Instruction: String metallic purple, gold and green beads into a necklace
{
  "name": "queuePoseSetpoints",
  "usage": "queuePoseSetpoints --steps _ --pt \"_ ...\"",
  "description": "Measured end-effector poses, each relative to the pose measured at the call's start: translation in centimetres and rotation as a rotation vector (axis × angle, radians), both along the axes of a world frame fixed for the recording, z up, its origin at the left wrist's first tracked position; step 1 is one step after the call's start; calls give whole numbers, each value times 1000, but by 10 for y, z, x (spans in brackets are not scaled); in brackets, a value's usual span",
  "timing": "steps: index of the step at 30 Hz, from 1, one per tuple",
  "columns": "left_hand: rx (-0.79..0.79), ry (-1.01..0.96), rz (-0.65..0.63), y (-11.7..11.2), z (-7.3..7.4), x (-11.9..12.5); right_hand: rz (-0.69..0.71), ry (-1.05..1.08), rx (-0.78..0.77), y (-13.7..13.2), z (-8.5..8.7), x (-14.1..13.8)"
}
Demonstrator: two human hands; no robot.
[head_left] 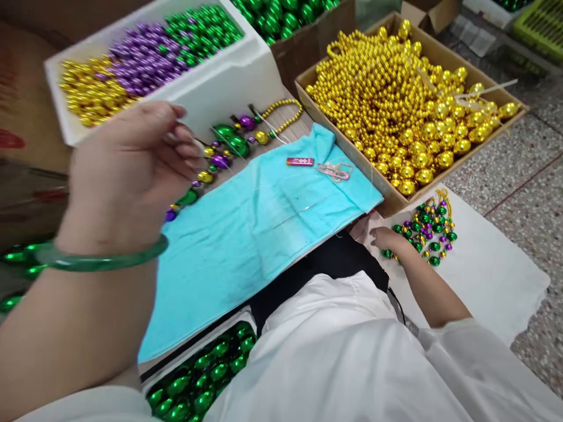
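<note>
My left hand is raised at the left, a green bangle on its wrist. Its fingers are curled in towards the thumb; whatever they hold is too fine to make out. Behind it, a strand of green, purple and gold beads lies along the far edge of a turquoise cloth. A fine line crosses the cloth, perhaps a thread or needle. Low at the right, my right hand has bent fingers beside finished-looking bead necklaces on a white sheet. What it grips, if anything, is hidden.
A white foam box holds gold, purple and green beads. Beside it stands a cardboard box heaped with gold bead strings. On the cloth lie a small pink packet and a pink clip-like item. Green beads fill a container below.
</note>
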State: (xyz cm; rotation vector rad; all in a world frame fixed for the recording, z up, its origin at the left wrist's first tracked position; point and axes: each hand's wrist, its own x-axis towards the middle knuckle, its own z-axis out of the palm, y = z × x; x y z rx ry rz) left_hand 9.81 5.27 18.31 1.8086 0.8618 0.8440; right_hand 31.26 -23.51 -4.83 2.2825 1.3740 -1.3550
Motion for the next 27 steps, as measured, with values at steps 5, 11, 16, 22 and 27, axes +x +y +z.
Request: queuePoseSetpoints --steps 5,11,16,22,27 --pt "-273 37 -103 -18 2 -9 48 162 430 6 103 -9" --pt "372 409 -214 -40 16 -7 -298 751 1181 112 188 -42" --pt "593 356 -67 -27 47 -32 -151 840 928 193 232 -39" --pt "575 95 129 0 47 -72 -183 392 1351 199 288 9" --pt "677 248 53 -25 31 -43 -143 1066 978 201 276 -47"
